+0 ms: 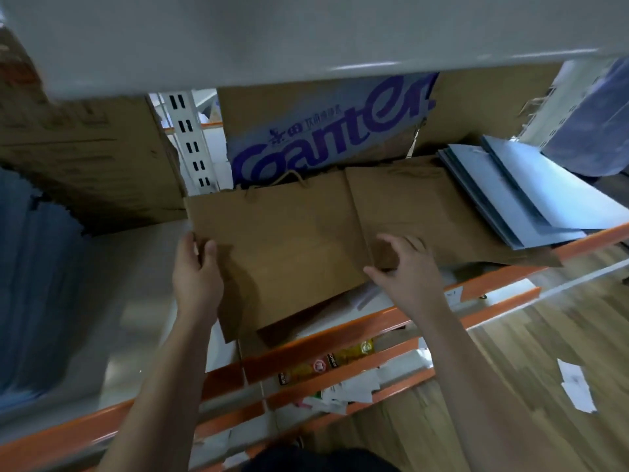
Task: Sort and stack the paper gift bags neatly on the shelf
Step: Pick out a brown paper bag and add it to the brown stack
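Flat brown paper bag lay on the shelf, near corner close to the orange front beam. Left hand gripped its left edge, thumb on top and fingers curled round; right hand pinched its right edge, fingers arched over, thumb at the near corner. Second brown bag lay flat just right of it, fanned pale blue bags beyond that, and a purple-lettered cardboard box stood behind it.

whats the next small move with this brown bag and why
Probably square the bag over what lies under it: left hand and right hand hold its sides, and a darker brown piece pokes out past its front edge.
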A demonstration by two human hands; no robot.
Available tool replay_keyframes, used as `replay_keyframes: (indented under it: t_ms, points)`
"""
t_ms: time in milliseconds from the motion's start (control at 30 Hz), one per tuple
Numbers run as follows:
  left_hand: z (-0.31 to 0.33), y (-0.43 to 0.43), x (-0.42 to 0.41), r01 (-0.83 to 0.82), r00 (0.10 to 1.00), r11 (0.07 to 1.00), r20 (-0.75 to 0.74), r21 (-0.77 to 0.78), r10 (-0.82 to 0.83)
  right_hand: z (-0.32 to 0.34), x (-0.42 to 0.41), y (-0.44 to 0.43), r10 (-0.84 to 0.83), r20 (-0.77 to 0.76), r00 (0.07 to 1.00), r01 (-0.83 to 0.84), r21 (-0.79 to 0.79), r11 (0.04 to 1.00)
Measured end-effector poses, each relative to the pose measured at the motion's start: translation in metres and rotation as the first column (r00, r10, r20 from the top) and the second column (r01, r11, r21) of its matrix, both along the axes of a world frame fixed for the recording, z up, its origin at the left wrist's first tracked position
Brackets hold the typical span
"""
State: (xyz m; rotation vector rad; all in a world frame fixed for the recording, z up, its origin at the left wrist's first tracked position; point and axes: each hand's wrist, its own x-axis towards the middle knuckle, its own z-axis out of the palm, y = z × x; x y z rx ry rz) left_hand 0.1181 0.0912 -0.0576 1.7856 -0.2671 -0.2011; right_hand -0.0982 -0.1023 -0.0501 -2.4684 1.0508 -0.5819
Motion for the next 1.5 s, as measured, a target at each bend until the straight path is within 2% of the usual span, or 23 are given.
replay_keyframes:
  t_ms: [67,267,667,800,933,1033,1133,1233,1300,1400,1500]
  points:
    - [0.0,0.005,-0.004,-0.033,0.999,0.999,-0.007,0.001,0.033,-0.004,0.0,-0.006,0.037,-0.035,0.999,-0.037,0.015,0.999]
    - [-0.007,0.013,-0.017,-0.122,0.992,0.992,-0.037,0.027,0.123,-0.003,0.0,-0.014,0.105,0.007,0.994,-0.104,-0.068,0.992]
    - [-0.004,0.024,-0.034,-0.198,0.98,0.98,0.018,0.033,0.198,0.001,0.013,-0.01,0.354,0.227,0.907,-0.35,-0.06,0.935]
    - [-0.007,0.025,-0.036,-0.215,0.976,0.975,0.033,0.053,0.214,0.002,0.027,0.015,0.507,0.224,0.832,-0.501,-0.089,0.861]
    - [-0.012,0.029,-0.035,-0.22,0.976,0.972,0.008,0.089,0.22,0.001,0.045,0.054,0.657,0.21,0.724,-0.664,-0.046,0.746]
    - [-0.015,0.035,-0.032,-0.232,0.972,0.964,0.003,0.127,0.234,-0.002,0.055,0.079,0.746,0.184,0.64,-0.748,-0.072,0.659]
    - [-0.013,0.038,-0.032,-0.244,0.969,0.958,0.01,0.154,0.245,-0.004,0.06,0.083,0.768,0.142,0.624,-0.775,-0.014,0.632]
    - [-0.013,0.039,-0.031,-0.233,0.972,0.961,0.003,0.148,0.235,0.001,0.058,0.067,0.724,0.14,0.675,-0.736,0.057,0.675]
    - [-0.012,0.04,-0.031,-0.222,0.975,0.964,0.004,0.148,0.224,0.008,0.055,0.046,0.636,0.111,0.764,-0.644,0.054,0.763]
    - [-0.011,0.039,-0.032,-0.232,0.971,0.962,-0.018,0.147,0.237,0.017,0.048,-0.001,0.398,-0.055,0.916,-0.396,0.039,0.917]
    - [-0.008,0.036,-0.033,-0.246,0.966,0.957,-0.043,0.155,0.255,0.019,0.035,-0.044,0.117,-0.281,0.952,-0.117,0.017,0.993]
